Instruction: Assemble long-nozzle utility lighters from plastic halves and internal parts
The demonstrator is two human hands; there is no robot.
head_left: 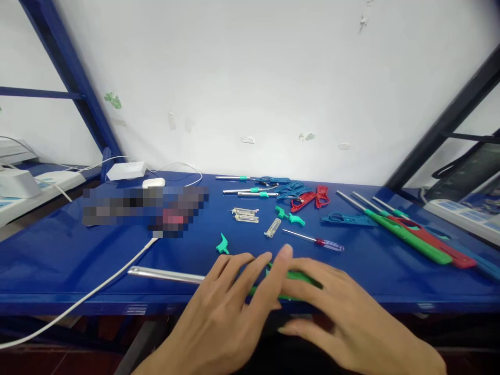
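Note:
My right hand [336,307] is curled over the green handle of a long lighter [302,277] at the front edge of the blue table [58,255], thumb underneath. The lighter's silver tube [167,274] sticks out to the left. My left hand [230,307] lies across the lighter where tube meets handle, its fingers stretched out and touching the right hand's fingertips. A small green trigger piece [223,245] lies just beyond the left fingers. A small screwdriver [317,241] with a red and clear handle lies beyond the right hand.
Mid-table lie metal parts [245,214], green triggers [291,216], red shells [312,198], blue shells [292,188] and tubes [250,191]. Finished green [410,237] and red [433,240] lighters lie to the right. A white cable [97,286] and charger [127,170] are at left.

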